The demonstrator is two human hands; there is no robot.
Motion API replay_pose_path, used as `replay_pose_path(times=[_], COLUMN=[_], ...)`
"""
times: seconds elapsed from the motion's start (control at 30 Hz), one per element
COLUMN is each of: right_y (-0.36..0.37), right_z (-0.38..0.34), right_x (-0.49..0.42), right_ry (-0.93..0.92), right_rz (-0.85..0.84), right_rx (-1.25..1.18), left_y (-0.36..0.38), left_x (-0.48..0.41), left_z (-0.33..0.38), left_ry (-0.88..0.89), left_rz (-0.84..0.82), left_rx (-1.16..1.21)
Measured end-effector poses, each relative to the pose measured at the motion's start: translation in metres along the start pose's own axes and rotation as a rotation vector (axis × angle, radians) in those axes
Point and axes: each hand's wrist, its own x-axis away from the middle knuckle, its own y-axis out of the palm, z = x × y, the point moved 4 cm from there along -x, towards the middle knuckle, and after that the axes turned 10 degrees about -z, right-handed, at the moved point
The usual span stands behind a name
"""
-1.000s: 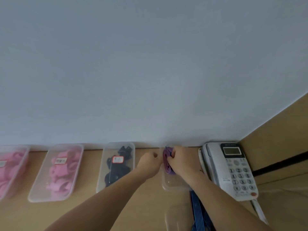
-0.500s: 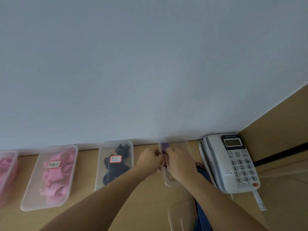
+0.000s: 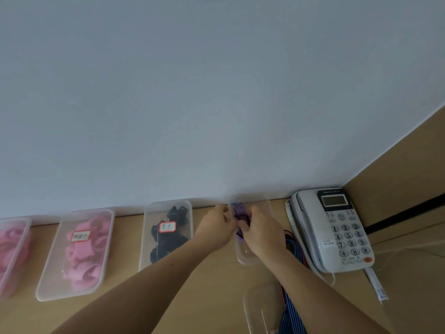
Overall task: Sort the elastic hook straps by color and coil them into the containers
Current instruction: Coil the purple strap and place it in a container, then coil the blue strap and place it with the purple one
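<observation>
Though wallside, left hand (image 3: 216,228), right hand (image 3: 263,233) on strap (image 3: 238,209).

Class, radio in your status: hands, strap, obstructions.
Left hand and right hand both pinch the purple strap. Strap held over the clear container, not yet released. Telephone beside container, not blocking.

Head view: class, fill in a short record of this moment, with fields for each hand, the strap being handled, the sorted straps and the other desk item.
left hand: pinches the purple strap
right hand: grips the same strap
purple strap: bunched over the clear container
black straps: in the labelled container left of the hands
pink straps: in the labelled container further left
telephone: right of the clear container
</observation>
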Motion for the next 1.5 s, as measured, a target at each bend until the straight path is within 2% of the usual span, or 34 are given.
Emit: replay_pose_path(times=[0.37,0.53,0.77,0.93,1.1,1.37,1.5], right_y=[-0.017,-0.036,-0.068,-0.076,-0.07,-0.037,-0.022], right_z=[0.006,0.014,0.053,0.092,0.121,0.138,0.142], right_x=[0.009,0.022,0.051,0.071,0.095,0.138,0.147], right_ry=[-0.023,-0.1,-0.141,-0.103,-0.146,-0.243,-0.245], right_rz=[-0.025,-0.071,0.044,-0.076,-0.234,-0.451,-0.45], right_rx=[-0.082,-0.1,-0.128,-0.086,-0.042,0.026,0.007], left_y=[-0.002,0.0,0.018,0.05,0.086,0.131,0.139], left_x=[0.005,0.011,0.033,0.059,0.087,0.123,0.134], left_z=[0.021,0.037,0.066,0.082,0.089,0.072,0.058], left_ry=[0.177,0.217,0.277,0.282,0.159,0.013,-0.065], left_rz=[0.106,0.126,0.093,0.105,0.148,0.107,0.074], left_rx=[-0.42,-0.481,-0.463,-0.432,-0.236,-0.189,-0.227])
